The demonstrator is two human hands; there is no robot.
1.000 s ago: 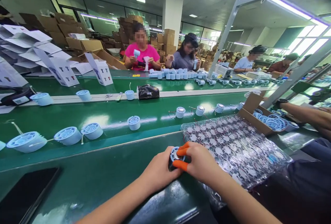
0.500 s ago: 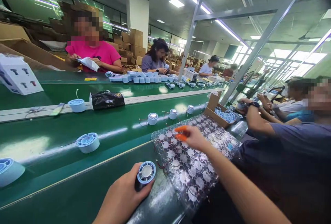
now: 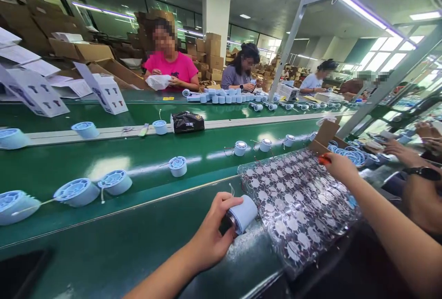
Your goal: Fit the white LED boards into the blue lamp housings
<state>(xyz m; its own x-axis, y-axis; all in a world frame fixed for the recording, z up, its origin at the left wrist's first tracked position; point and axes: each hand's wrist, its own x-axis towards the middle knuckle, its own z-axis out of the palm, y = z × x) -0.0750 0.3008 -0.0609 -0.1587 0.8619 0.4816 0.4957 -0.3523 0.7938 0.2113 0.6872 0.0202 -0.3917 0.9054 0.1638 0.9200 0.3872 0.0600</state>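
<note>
My left hand [image 3: 210,234] is closed around a small round fan housing [image 3: 241,214], pale blue with a dark end, held on its side just above the green bench. My right hand [image 3: 336,166] reaches far right to the edge of a cardboard box [image 3: 326,133] of pale blue rings. Orange finger cots show on its fingertips; what they pinch, if anything, is hidden. Between the hands lies a clear plastic tray [image 3: 300,202] of small round white circuit boards with wires.
A green conveyor belt [image 3: 145,161] carries several pale blue fan housings [image 3: 115,181]. A black pouch [image 3: 188,122] lies on the far strip. Workers sit opposite; another person's arm with a watch [image 3: 419,172] is at my right. White product boxes [image 3: 103,92] stand at the left.
My right hand has moved from the tray of boards to the cardboard box at the right. My left hand turned the housing from face-up onto its side. The view swung left.
</note>
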